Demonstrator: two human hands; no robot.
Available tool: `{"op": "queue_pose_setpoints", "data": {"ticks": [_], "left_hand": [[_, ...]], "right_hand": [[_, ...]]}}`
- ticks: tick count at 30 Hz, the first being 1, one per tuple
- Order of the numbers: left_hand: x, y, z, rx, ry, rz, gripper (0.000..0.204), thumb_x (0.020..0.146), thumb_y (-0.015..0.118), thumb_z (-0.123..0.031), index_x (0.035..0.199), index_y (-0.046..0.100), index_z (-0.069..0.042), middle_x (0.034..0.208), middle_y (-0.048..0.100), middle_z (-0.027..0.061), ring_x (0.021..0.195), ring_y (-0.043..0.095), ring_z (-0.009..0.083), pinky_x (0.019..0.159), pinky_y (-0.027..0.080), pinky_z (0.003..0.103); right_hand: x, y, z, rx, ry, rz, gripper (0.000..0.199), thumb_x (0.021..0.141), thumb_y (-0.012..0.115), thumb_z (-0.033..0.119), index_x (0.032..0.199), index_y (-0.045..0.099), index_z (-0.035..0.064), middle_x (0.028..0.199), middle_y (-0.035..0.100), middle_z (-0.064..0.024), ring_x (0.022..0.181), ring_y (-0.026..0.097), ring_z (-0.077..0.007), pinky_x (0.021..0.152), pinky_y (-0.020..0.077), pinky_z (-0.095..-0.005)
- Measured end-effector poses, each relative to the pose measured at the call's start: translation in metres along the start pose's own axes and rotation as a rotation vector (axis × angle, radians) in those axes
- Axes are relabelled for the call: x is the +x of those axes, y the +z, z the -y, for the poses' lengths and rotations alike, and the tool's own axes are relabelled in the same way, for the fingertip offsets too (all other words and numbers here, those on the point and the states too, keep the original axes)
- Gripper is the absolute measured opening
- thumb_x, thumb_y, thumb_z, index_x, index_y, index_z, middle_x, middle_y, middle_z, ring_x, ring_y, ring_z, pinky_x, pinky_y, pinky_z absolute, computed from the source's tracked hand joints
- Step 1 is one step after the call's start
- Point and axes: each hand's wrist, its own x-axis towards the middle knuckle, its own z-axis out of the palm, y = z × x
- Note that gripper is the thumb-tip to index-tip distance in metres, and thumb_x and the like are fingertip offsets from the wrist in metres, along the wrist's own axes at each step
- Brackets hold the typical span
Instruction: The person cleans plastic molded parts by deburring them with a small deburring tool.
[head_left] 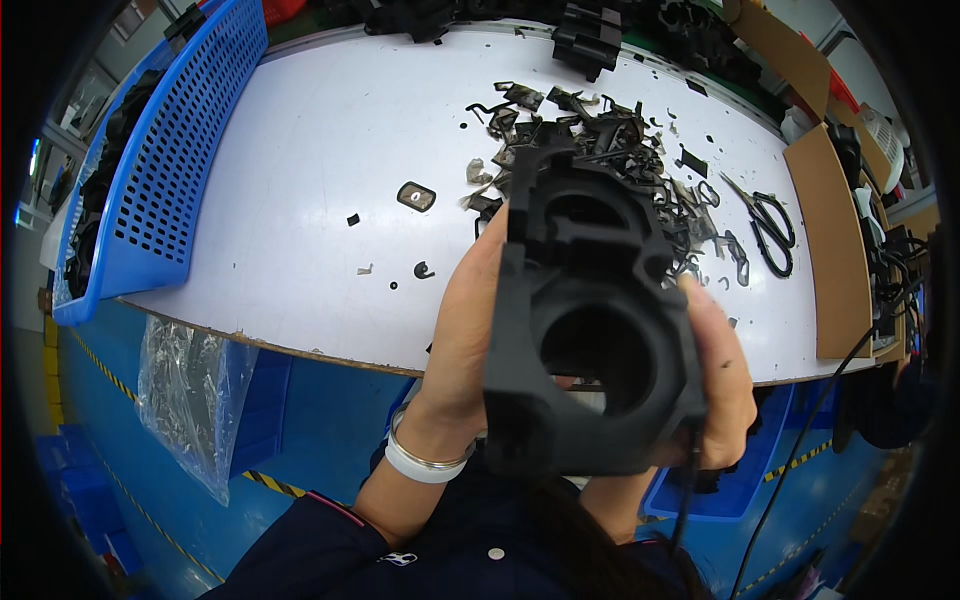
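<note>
Black moulded part point(590, 330): a large plastic piece with round openings and ribbed walls, being held up close to the camera in the centre of the frame, above the near edge of the desk.
Left hand point(465, 330): coming up from the lower middle of the frame, its grip closing around the left side of the black moulded part, fingers lying along that edge; a white bangle point(425, 465) is sitting on the wrist.
Right hand point(720, 385): pressing against the right side of the part, its grip wrapping that edge with the thumb lying up along it; the fingertips are hiding behind the plastic.
Desk point(330, 150): a white rounded top filling the upper half of the frame, bending with the lens.
Trimmings point(620, 150): a heap of black plastic offcuts and thin strips lying in the upper middle of the desk, behind the held part, with a few small bits scattered to its left.
Scissors point(770, 225): black-handled, lying on the desk at the right, just beside the heap.
Blue basket point(170, 170): a perforated crate resting at the upper left, overhanging the desk edge.
Cardboard point(835, 250): a brown sheet lying along the right end of the desk.
Plastic bag point(190, 400): clear, hanging below the desk edge at the lower left.
</note>
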Motion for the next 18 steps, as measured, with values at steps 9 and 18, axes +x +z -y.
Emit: {"op": "queue_pose_setpoints", "data": {"ticks": [9, 18], "left_hand": [[0.005, 0.028, 0.002, 0.054, -0.102, -0.33, 0.037, 0.09, 0.043, -0.022, 0.12, 0.036, -0.001, 0.098, 0.053, 0.0027, 0.084, 0.053, 0.0054, 0.074, 0.045, 0.018], [0.013, 0.032, 0.005, 0.325, 0.119, -0.09, 0.025, 0.077, 0.058, 0.001, 0.092, 0.039, -0.004, 0.103, 0.051, 0.0094, 0.094, 0.051, 0.0115, 0.08, 0.044, 0.024]], "right_hand": [[0.006, -0.025, -0.006, -0.136, 0.59, 0.018, 0.016, 0.074, 0.056, -0.003, 0.089, 0.062, -0.0041, 0.061, 0.051, -0.0033, 0.047, 0.043, -0.0059, 0.044, 0.0307, -0.0178], [0.011, -0.02, -0.002, -0.042, 0.72, -0.274, 0.008, 0.075, 0.057, 0.002, 0.082, 0.058, -0.0034, 0.065, 0.054, -0.0063, 0.051, 0.049, -0.0077, 0.047, 0.0378, -0.0158]]}}
